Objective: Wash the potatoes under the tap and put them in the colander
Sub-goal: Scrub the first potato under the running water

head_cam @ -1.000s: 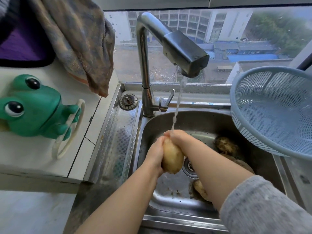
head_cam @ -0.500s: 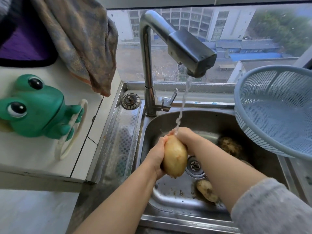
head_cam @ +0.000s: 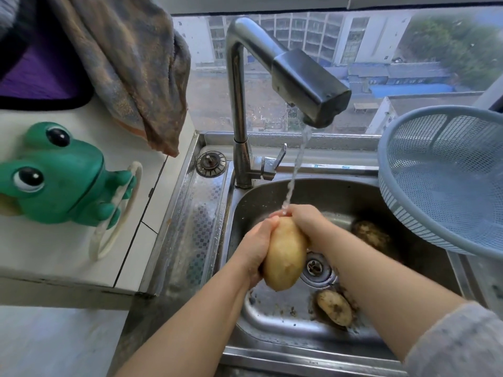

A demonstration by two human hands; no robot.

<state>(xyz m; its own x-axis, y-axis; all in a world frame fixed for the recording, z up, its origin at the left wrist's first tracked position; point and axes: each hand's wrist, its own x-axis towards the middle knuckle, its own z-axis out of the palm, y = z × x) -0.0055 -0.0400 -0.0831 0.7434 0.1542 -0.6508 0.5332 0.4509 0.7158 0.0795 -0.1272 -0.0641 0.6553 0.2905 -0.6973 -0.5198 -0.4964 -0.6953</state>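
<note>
A long, clean yellow potato [head_cam: 284, 254] hangs upright over the steel sink [head_cam: 272, 322]. My left hand [head_cam: 254, 247] grips its left side and my right hand [head_cam: 306, 223] wraps its top right. Water from the tap [head_cam: 307, 85] lands on my right hand's knuckles at the potato's top. Two dirty potatoes lie in the basin: one [head_cam: 334, 307] near the front, just past the drain, and one [head_cam: 371, 235] at the back right, partly hidden by my right forearm. The blue colander [head_cam: 441, 180] sits tilted on the sink's right edge; nothing shows inside it.
A green frog holder [head_cam: 57, 175] with a white ring sits on the white counter at left. Above it a brown towel [head_cam: 136, 72] hangs down. A sink plug [head_cam: 211, 163] lies left of the tap base. Dirt specks dot the basin floor around the drain [head_cam: 315, 268].
Both hands have shifted on the potato under the stream, and more of its lower end now shows below my hands. The potatoes in the basin have stayed put.
</note>
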